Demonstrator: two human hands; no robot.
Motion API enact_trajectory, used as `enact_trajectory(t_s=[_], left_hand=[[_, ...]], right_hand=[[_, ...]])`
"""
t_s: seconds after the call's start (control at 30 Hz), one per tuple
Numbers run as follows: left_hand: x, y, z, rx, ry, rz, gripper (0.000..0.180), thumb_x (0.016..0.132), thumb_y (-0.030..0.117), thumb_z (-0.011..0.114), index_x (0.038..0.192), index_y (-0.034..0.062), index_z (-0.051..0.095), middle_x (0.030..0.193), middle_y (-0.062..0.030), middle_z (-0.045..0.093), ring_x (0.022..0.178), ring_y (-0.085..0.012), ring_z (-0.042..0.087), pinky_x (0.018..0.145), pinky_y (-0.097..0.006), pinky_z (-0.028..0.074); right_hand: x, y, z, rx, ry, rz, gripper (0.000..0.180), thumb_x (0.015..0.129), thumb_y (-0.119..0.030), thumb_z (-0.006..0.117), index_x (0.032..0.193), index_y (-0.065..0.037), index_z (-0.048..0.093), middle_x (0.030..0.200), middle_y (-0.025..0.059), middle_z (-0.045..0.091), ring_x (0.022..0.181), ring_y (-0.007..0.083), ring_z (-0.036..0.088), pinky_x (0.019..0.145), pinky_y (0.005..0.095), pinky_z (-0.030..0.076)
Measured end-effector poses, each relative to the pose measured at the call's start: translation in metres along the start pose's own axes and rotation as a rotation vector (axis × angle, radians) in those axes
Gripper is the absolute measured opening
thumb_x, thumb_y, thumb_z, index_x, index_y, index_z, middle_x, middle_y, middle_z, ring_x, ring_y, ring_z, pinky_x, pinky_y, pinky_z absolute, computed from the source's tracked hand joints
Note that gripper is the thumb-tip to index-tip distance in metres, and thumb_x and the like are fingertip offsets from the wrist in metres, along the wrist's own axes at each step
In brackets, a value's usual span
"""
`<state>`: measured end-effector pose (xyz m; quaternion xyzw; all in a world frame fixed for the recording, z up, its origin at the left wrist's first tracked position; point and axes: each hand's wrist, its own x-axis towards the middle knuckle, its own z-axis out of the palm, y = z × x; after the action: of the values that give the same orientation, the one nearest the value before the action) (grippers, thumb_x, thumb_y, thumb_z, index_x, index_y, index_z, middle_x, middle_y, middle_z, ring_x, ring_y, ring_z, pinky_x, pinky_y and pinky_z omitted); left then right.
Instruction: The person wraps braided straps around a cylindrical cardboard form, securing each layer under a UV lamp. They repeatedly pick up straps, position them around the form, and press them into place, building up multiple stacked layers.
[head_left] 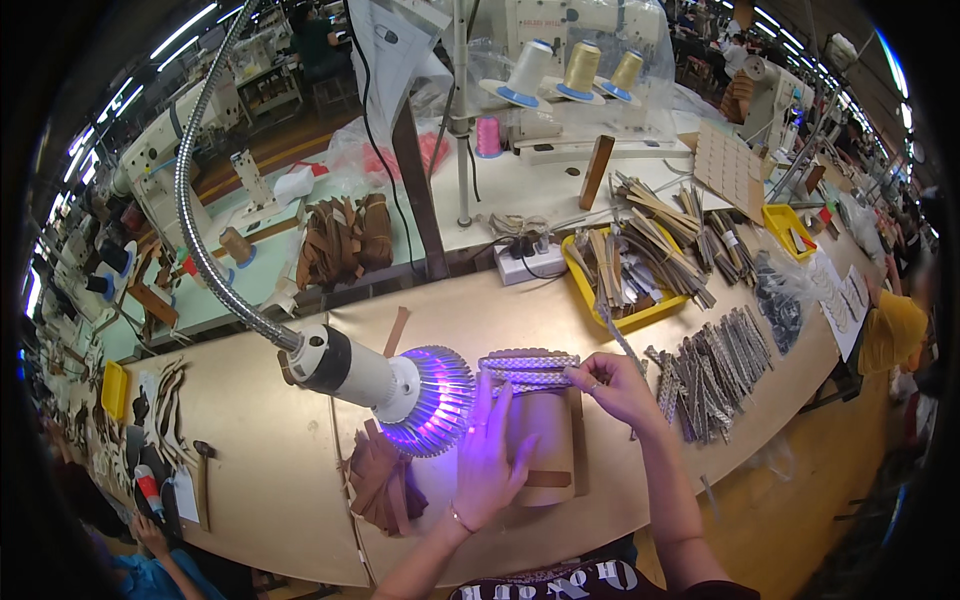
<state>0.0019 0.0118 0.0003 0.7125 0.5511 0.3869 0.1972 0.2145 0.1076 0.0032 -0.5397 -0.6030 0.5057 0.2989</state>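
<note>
My left hand lies with fingers stretched out, the fingertips against several scale-patterned grey strips set side by side. These strips rest across the far end of a brown rectangular board. My right hand is closed in a pinch on the right ends of the strips. A brown strip crosses the board's near end. Just left of my left hand, a finned lamp casts purple light. A pile of brown strips lies by my left wrist.
On the right lie many loose patterned strips. Behind them is a yellow tray with strip bundles. A flexible metal arm carries the lamp. A hammer lies left. Another person's hand shows at lower left. Thread spools stand behind.
</note>
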Motion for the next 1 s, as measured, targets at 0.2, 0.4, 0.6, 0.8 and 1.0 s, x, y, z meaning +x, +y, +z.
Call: enact_trajectory(t_s=[0.2,0.4,0.6,0.8,1.0], left_hand=[[-0.002,-0.007,-0.002,-0.055,-0.059,-0.043,0.062,0.096,0.029,0.054,0.148,0.0022,0.034,0.156,-0.0254,0.027,0.147,-0.0413,0.02,0.117,-0.059,0.005],[-0.044,-0.029,-0.021,-0.331,0.039,-0.304,0.039,0.099,0.018,0.051,0.133,0.0001,0.055,0.146,-0.0211,0.046,0.135,-0.0325,0.046,0.111,-0.041,0.034],[-0.079,-0.018,0.006,-0.578,0.044,-0.501,0.035,0.092,0.016,0.067,0.122,-0.0002,0.062,0.133,-0.0155,0.059,0.126,-0.0257,0.052,0.106,-0.04,0.039],[-0.078,-0.029,0.012,-0.632,0.117,-0.473,0.012,0.087,0.007,0.07,0.098,0.0016,0.067,0.125,-0.0157,0.061,0.115,-0.022,0.057,0.099,-0.035,0.043],[-0.049,-0.039,0.023,-0.51,0.173,-0.335,0.003,0.09,0.002,0.064,0.091,0.0008,0.062,0.105,-0.0068,0.06,0.088,-0.0105,0.055,0.077,-0.024,0.045]], right_hand=[[-0.025,0.013,0.009,0.01,0.267,-0.008,0.026,0.088,-0.024,0.074,0.085,-0.003,0.06,0.068,-0.0023,0.056,0.062,0.0052,0.048,0.056,0.0229,0.04],[-0.092,-0.006,0.02,-0.208,-0.099,-0.161,0.031,0.078,-0.025,0.081,0.092,-0.005,0.062,0.094,0.006,0.059,0.088,0.0191,0.057,0.079,0.0317,0.045],[-0.109,-0.011,0.043,-0.216,-0.03,-0.108,0.027,0.081,-0.025,0.079,0.088,-0.004,0.062,0.095,0.0094,0.057,0.088,0.026,0.058,0.081,0.0357,0.048],[-0.093,-0.025,0.028,-0.126,-0.177,-0.129,0.027,0.083,-0.022,0.076,0.089,-0.001,0.061,0.078,0.012,0.063,0.072,0.027,0.062,0.069,0.0352,0.049],[-0.057,-0.024,0.019,-0.12,-0.06,-0.235,0.024,0.086,-0.02,0.073,0.092,0.0,0.061,0.078,0.0129,0.068,0.071,0.0257,0.066,0.067,0.0336,0.05]])
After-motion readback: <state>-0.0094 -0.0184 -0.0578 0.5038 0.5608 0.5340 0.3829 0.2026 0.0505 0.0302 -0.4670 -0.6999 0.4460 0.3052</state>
